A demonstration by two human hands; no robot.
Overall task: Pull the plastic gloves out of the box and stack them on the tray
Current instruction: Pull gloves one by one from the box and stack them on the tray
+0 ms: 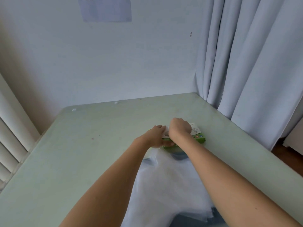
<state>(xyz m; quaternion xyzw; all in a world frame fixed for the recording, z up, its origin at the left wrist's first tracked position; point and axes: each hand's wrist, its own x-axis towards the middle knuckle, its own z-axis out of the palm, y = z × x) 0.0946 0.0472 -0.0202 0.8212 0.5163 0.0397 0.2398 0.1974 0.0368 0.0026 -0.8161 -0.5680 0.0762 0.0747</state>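
The pale green bench (82, 161) fills the lower view, with a grey curtain (246, 63) hanging at two o'clock. At six o'clock a loose heap of clear plastic gloves (164, 185) lies over a dark blue tray (180, 156), close to the person, so each pulled glove has only a short way to travel. The heap hides most of the tray. Just beyond it, at the centre, stands the green and white box (197, 138), touching or just beside the tray's far edge.

The left grip (156, 136) clasps the box's nine o'clock end, thumb along the near side, probably to stop it lifting during a pull. The right grip (179, 128) is curled over the top opening. Whether it pinches a glove I cannot tell, as its fingertips are hidden.
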